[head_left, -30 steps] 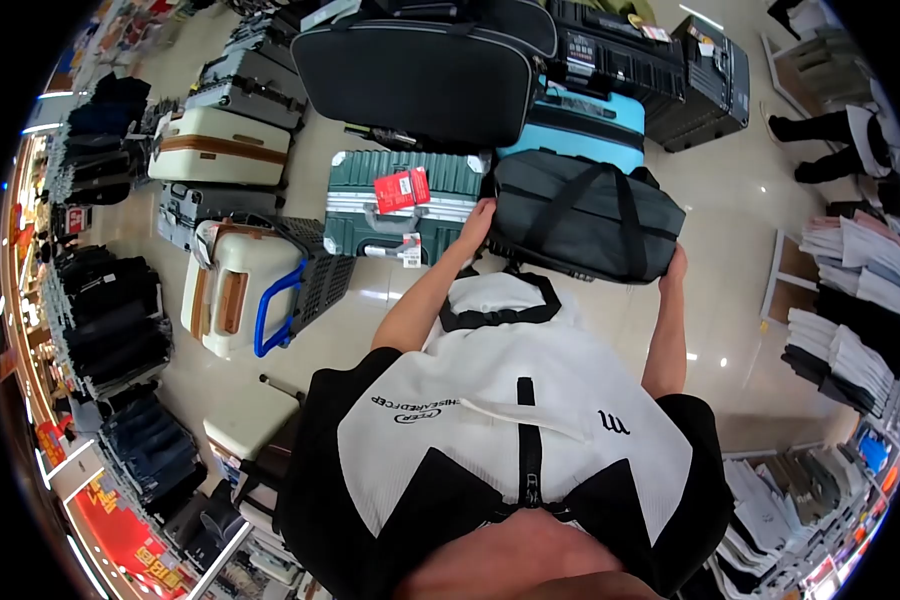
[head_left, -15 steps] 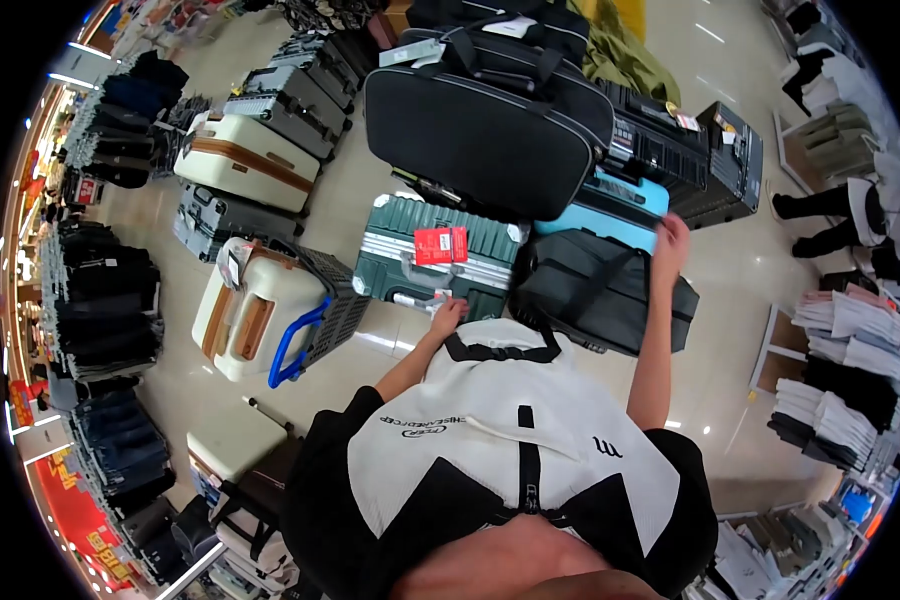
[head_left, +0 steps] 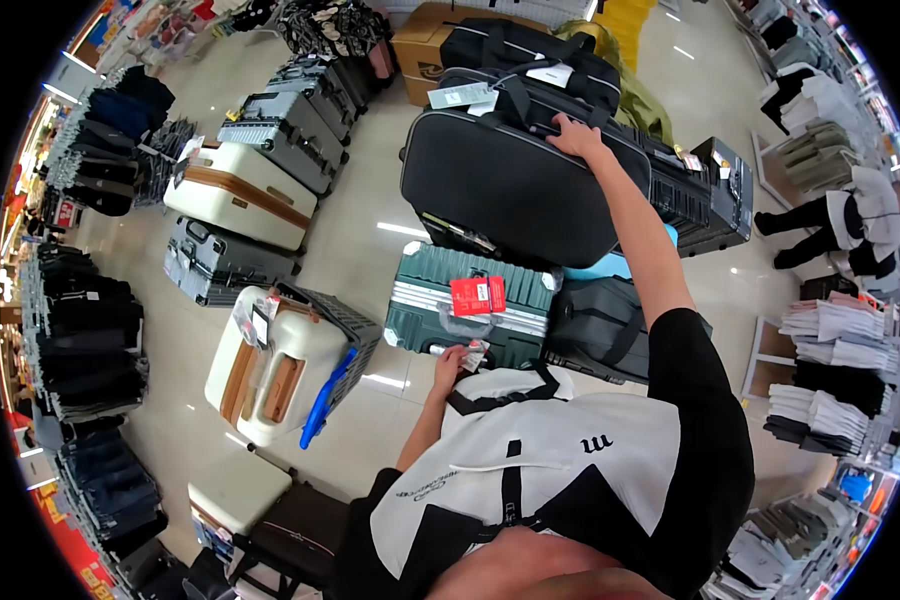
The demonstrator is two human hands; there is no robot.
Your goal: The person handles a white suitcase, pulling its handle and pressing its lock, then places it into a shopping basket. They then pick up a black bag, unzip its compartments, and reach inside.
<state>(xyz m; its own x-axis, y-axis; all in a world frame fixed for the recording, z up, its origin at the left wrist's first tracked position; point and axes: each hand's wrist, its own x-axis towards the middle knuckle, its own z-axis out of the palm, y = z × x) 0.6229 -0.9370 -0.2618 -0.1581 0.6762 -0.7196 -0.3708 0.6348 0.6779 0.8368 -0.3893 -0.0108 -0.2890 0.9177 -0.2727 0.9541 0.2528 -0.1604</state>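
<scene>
A green ribbed suitcase point(head_left: 420, 285) with a red label point(head_left: 478, 296) stands in front of me. My left hand point(head_left: 450, 366) is closed round the pull handle at its near edge, beside a small paper tag point(head_left: 475, 354). Farther forward, my right hand point(head_left: 578, 138) rests on top of a large black soft suitcase point(head_left: 500, 185), with fingers apart near its carry handle. A dark grey bag point(head_left: 595, 318) lies right of the green suitcase. Behind it, a light blue suitcase point(head_left: 605, 267) is partly hidden by my forearm.
On the left are a cream suitcase point(head_left: 305, 362) with a dark basket point(head_left: 345, 318) beside it, grey suitcases point(head_left: 288, 130) and clothes racks point(head_left: 85, 325). A cardboard box point(head_left: 418, 55) stands behind the black suitcase. Folded clothes point(head_left: 825, 330) fill shelves at right, near another person point(head_left: 855, 225).
My right hand has moved forward and left from the light blue suitcase to the top of the black suitcase. My left hand stays at the green suitcase's near edge. The view has shifted.
</scene>
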